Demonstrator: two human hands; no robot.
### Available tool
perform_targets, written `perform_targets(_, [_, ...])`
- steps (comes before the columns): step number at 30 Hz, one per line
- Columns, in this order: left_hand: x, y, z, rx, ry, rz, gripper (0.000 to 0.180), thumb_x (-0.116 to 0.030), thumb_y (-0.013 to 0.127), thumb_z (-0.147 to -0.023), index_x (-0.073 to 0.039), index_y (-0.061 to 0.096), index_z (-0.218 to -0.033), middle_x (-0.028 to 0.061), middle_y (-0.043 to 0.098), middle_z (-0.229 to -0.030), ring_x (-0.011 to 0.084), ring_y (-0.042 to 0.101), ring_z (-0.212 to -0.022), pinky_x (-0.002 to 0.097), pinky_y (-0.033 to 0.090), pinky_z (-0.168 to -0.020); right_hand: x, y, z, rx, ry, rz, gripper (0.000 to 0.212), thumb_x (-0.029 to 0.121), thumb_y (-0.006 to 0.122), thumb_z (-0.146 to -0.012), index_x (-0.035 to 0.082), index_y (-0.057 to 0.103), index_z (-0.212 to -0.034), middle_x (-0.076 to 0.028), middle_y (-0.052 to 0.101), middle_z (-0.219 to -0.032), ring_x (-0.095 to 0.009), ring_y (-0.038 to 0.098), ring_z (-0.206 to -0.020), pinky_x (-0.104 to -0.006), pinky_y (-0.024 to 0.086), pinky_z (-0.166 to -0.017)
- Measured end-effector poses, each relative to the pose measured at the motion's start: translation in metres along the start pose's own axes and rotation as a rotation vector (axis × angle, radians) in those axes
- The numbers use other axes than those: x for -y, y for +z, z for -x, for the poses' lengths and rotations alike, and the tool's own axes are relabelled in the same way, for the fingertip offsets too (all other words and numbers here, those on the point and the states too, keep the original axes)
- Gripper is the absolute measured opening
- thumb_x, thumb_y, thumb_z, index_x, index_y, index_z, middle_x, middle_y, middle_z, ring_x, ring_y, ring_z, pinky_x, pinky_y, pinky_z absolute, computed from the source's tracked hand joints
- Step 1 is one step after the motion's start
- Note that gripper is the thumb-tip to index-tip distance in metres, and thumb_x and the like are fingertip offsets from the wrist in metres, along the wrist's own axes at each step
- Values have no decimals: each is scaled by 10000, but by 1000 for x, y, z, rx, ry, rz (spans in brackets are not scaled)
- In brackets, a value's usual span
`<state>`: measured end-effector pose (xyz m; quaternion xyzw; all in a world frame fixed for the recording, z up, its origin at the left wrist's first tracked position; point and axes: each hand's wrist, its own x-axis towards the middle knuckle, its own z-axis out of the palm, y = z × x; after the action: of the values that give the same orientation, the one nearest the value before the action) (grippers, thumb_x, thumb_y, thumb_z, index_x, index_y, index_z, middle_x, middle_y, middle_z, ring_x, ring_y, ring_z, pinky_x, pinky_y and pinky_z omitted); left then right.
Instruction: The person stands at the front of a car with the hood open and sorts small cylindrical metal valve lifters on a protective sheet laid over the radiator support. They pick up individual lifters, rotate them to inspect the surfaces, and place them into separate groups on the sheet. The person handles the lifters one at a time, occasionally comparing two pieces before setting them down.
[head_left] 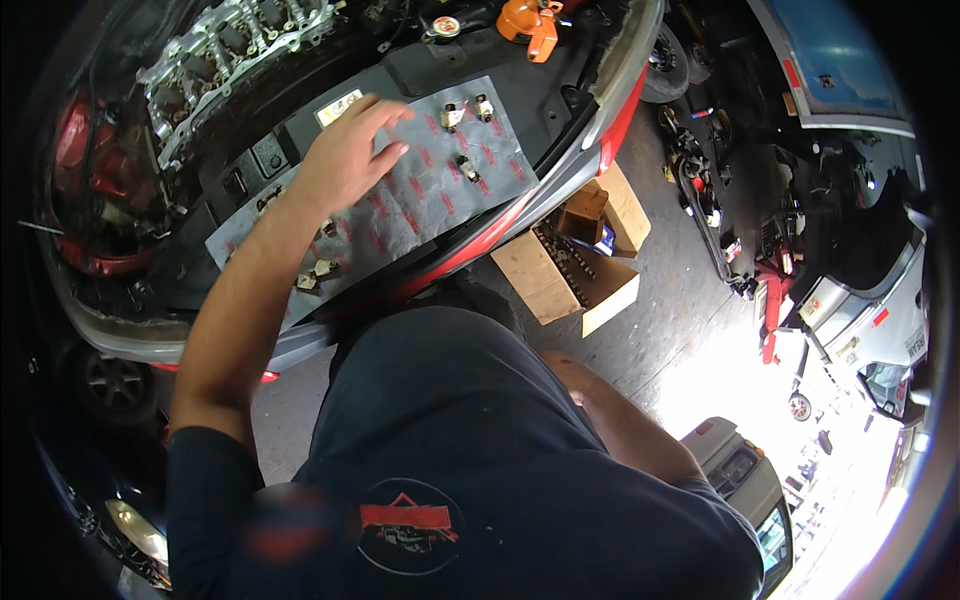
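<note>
- Left hand [345, 160]: above red-marked grey sheet [400, 235]; fingers [372, 112] and thumb apart.
- Small parts [468, 168]: resting on sheet.
- Right hand: hidden; finger state cannot be determined.

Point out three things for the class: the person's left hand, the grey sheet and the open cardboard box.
Left hand [348, 152]: head view, on the back of the hand.
Grey sheet [430, 213]: head view, on a bare patch.
Cardboard box [533, 279]: head view, on its left flap.
</note>
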<state>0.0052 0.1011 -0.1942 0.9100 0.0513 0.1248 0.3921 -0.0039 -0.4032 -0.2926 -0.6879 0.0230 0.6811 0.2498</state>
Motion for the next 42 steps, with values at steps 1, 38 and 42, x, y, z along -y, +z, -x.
perform_targets(1, [4, 7, -20, 39, 43, -36, 439, -62, 733, -895, -107, 598, -1311, 70, 598, -1146, 201, 607, -809, 332, 529, -745, -1, -1, 3, -34, -57, 86, 380, 378, 482, -1074, 79, 700, -1160, -72, 694, -1137, -150, 658, -971, -302, 533, -787])
perform_targets(38, [23, 37, -98, 432, 76, -293, 366, -76, 737, -875, -146, 632, -1219, -4, 594, -1230, 246, 676, -1079, 379, 573, -924, -9, 11, 1, -157, -39, -772, 149, 255, 736, -970, 109, 707, -981, 2, 639, -780, -104, 581, -710, -312, 433, -579])
perform_targets(42, [22, 36, -98, 437, 77, -262, 404, -73, 745, -868, -163, 621, -1242, -12, 596, -1238, 236, 680, -1075, 376, 575, -926, -11, 12, -1, -232, -198, -422, 366, 452, 745, -958, 88, 706, -979, -8, 651, -781, -117, 591, -719, -317, 446, -583])
